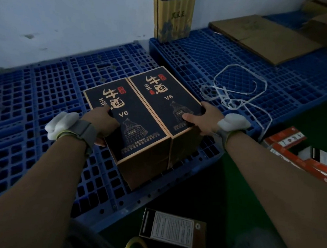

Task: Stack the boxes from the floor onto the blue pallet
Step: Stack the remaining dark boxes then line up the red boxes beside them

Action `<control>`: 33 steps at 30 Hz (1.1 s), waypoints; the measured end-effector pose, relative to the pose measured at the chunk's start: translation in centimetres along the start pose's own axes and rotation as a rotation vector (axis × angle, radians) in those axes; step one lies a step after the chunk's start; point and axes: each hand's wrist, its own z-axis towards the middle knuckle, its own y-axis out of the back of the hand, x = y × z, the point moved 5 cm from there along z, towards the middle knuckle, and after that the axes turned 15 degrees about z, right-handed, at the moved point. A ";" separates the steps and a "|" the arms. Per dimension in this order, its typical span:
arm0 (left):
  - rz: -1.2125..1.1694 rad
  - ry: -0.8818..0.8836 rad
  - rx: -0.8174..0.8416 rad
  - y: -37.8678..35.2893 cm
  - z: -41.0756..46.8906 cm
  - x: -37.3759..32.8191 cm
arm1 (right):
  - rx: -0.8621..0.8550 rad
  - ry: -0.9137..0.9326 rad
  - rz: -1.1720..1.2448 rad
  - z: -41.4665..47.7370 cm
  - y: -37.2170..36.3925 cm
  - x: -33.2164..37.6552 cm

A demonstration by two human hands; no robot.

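Placing step: left hand [102, 119] and right hand [204, 119], fingers clamped on two dark boxes [145, 118] near blue pallet [43, 98] front edge; next, let go, fetch floor box [172, 230].

A blue pallet [43, 102] of open plastic grid carries two dark boxes [147, 118] lying side by side near its front edge. Beside it, a second pallet [203, 56] holds loose white strapping [237, 90], flattened cardboard [263, 37] and an upright tan carton [173, 15].

The two dark boxes [139, 118] are looking like matt cardboard with gold print. The blue pallet [43, 98] is showing hard moulded plastic in an open grid. At far right, flat brown cardboard [263, 39] is lying matt, and the white strapping [237, 90] is looking like thin glossy plastic.
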 end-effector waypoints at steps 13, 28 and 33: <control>0.070 0.003 -0.055 -0.1 0.9 0.5 | -0.006 0.084 -0.072 0.6 -0.5 0.0; 0.475 -0.096 -0.175 -0.4 -2.5 -3.0 | -0.047 -0.058 0.043 -0.6 0.0 -1.0; 0.520 -0.519 -0.306 -4.6 -9.4 -11.8 | -0.176 -0.308 -0.112 -4.4 2.7 -7.9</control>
